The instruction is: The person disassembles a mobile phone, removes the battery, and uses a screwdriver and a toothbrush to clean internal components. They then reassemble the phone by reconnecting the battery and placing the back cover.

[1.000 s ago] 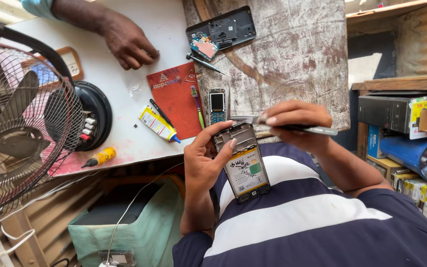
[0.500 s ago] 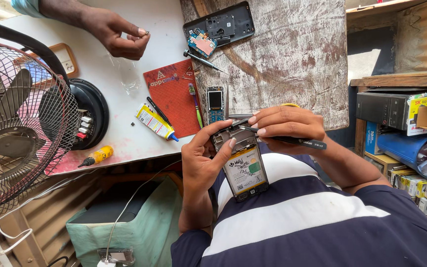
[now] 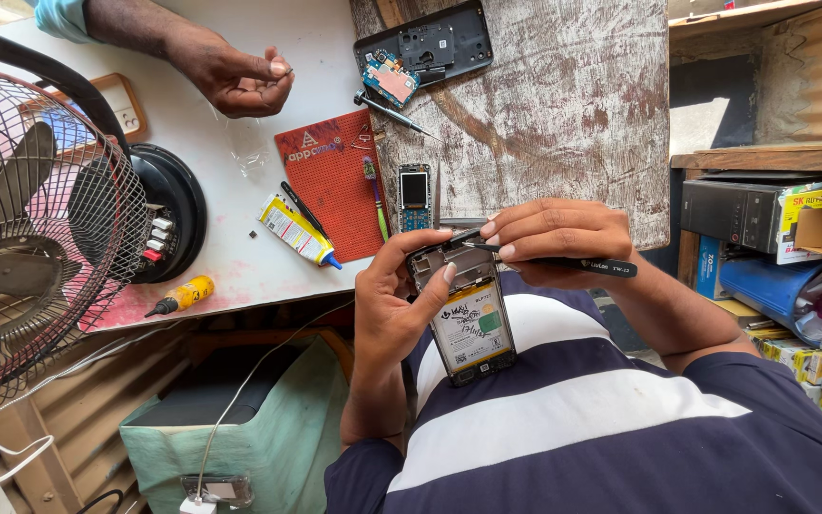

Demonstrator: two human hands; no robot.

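The left hand (image 3: 394, 303) is gripping an opened phone (image 3: 463, 309) along its left edge, fingers curled over the upper frame, holding it upright above the person's striped shirt (image 3: 563, 428) with its battery (image 3: 471, 326) facing the camera. The right hand (image 3: 554, 240) is pinching black tweezers (image 3: 563, 262), whose tip is resting at the upper end of the phone, at 12 o'clock of the battery.

At 12 o'clock from the hands, a small phone (image 3: 414, 195) is lying on the tabletop (image 3: 221, 219), beside a red work mat (image 3: 335, 176). At 9 o'clock from the mat, a glue tube (image 3: 297, 231) is lying at a slant; a small yellow bottle (image 3: 181, 295) is lying at 8 o'clock of it. A wooden board (image 3: 563, 105) is covering the right part of the tabletop, carrying a black phone frame (image 3: 425, 43), a circuit board (image 3: 394, 81) and a screwdriver (image 3: 394, 112).

At 11 o'clock, another person's hand (image 3: 240, 78) is pinching something too small to identify. A fan (image 3: 21, 219) is standing at 9 o'clock.
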